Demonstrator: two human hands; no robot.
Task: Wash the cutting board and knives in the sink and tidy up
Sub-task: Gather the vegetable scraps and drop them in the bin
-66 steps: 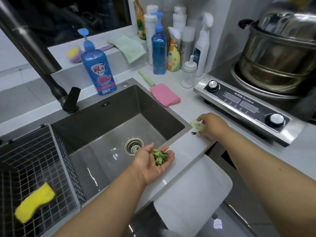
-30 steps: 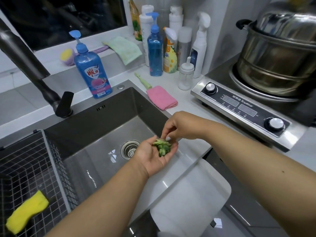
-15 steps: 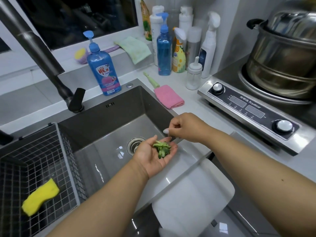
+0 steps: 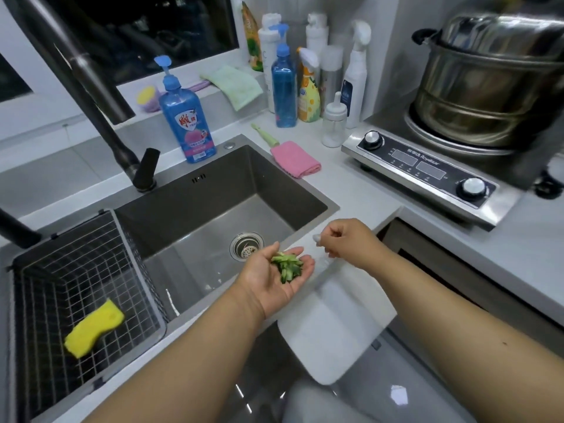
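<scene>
Green scraps [image 4: 287, 266] cupped in flat, palm-up L hand [image 4: 276, 277] over sink [image 4: 195, 209] front edge. R hand [image 4: 343, 241] just right, fingers curled, empty. Board, knives unseen.

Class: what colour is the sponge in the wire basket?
Yellow sponge, clearest in the head view.

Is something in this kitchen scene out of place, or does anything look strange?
Mostly tidy. The white cutting board sticks out past the counter's front edge beside the sink, with much of it unsupported. The left hand cups green scraps above the sink.
</scene>
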